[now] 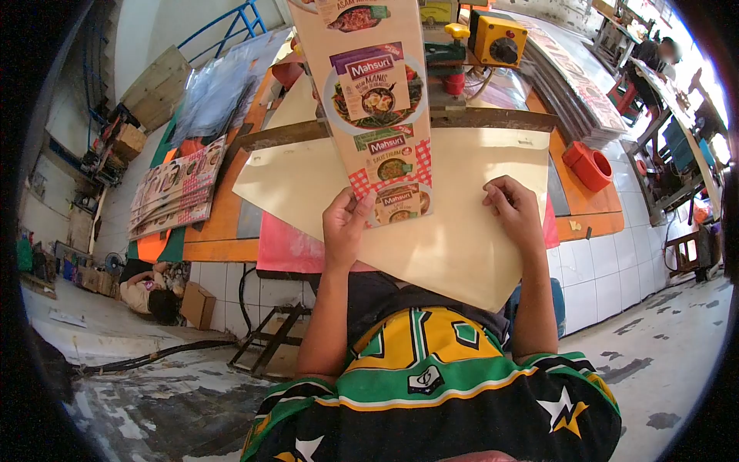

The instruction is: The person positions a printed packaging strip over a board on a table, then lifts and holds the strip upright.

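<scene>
My left hand [348, 229] pinches the lower left corner of a long printed panel [379, 165]. The panel stands tall in front of me, with red checks and several food pictures marked Mahsuri, and its surface looks glossy. Its top runs out of view. My right hand [511, 208] hovers to the right of the panel, fingers curled together, with nothing visible in them. Below both hands a large cream sheet [446, 254] lies over the work surface, one corner hanging toward my lap. Behind the panel a dark metal bar [493, 118] crosses the sheet.
A yellow box with a black knob [499, 40] belongs to a machine at the back. Printed panels [175, 185] and clear plastic sheets [212, 92] are stacked at left. A red tape dispenser-like object [588, 166] sits right. Other people [158, 296] are in the background.
</scene>
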`<control>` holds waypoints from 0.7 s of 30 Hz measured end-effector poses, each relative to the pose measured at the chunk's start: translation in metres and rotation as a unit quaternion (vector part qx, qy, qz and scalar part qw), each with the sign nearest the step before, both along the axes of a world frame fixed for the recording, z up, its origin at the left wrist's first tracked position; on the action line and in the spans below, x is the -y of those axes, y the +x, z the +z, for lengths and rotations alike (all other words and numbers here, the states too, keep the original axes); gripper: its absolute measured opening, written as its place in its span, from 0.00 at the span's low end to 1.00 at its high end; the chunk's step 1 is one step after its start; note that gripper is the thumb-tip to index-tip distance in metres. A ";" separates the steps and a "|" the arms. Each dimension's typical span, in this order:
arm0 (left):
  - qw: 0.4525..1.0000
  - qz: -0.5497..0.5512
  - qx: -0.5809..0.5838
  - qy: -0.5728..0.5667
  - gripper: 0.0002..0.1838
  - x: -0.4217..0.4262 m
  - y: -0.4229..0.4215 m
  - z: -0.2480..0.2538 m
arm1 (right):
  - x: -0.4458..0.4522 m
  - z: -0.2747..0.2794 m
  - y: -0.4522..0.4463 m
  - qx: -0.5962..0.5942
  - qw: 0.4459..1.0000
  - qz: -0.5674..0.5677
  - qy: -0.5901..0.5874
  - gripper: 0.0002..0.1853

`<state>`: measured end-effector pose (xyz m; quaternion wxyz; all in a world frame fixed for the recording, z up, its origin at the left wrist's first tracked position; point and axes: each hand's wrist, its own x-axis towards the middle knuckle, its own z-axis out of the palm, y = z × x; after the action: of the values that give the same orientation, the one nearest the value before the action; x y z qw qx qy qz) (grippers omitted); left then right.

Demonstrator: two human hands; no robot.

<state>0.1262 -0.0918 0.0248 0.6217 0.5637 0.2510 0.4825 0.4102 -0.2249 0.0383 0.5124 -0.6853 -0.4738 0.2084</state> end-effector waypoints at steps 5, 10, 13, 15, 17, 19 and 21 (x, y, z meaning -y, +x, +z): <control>1.000 0.002 0.008 0.002 0.13 -0.002 0.001 -0.003 | 0.000 -0.001 -0.001 0.000 1.000 -0.001 0.006 0.10; 1.000 0.001 0.015 0.004 0.12 -0.002 0.001 -0.004 | 0.000 0.002 -0.002 -0.003 1.000 0.004 0.008 0.09; 1.000 0.002 0.014 0.023 0.12 -0.003 0.001 -0.005 | 0.000 0.005 -0.003 -0.002 1.000 -0.002 0.002 0.09; 0.999 0.018 0.017 0.025 0.11 -0.001 0.003 -0.002 | -0.001 0.005 -0.003 -0.003 1.000 -0.001 0.002 0.09; 1.000 0.012 0.006 0.022 0.11 -0.006 -0.002 -0.008 | -0.001 0.004 -0.003 -0.004 1.000 0.000 0.002 0.09; 1.000 0.006 -0.005 0.021 0.10 -0.005 -0.003 -0.012 | -0.001 0.002 0.000 -0.002 1.000 -0.001 -0.002 0.09; 0.998 0.060 0.008 0.018 0.10 0.001 0.000 -0.003 | -0.001 0.000 0.003 0.005 1.000 -0.001 -0.001 0.09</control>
<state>0.1264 -0.0926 0.0221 0.5835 0.5545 0.2709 0.5279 0.4130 -0.2235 0.0385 0.5092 -0.6874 -0.4756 0.2050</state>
